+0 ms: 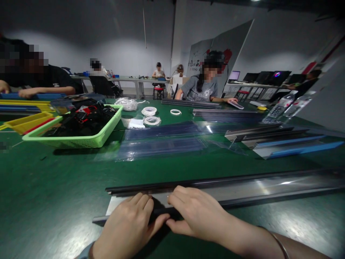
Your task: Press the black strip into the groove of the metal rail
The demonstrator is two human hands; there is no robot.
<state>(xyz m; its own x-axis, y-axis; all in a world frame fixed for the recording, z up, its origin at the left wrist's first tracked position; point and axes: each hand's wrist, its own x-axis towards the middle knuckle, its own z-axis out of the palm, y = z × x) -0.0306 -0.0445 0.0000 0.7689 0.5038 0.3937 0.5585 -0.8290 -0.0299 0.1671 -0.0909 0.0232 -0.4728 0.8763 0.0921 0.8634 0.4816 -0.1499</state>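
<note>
A long grey metal rail (242, 189) with black edge strips lies across the green table (54, 187) in front of me. My left hand (129, 225) rests on its near left end, fingers curled and pinching the black strip (159, 215) along the near edge. My right hand (195, 212) sits beside it, fingers bent over the rail, thumb and fingertips pressed on the same black strip. The two hands almost touch.
A green basket (78, 138) of black parts stands at the left, with yellow trays (27, 122) behind it. Clear plastic sleeves (161, 145), tape rolls (151, 115) and more rails (283, 144) lie farther back. Several other people sit at the tables beyond.
</note>
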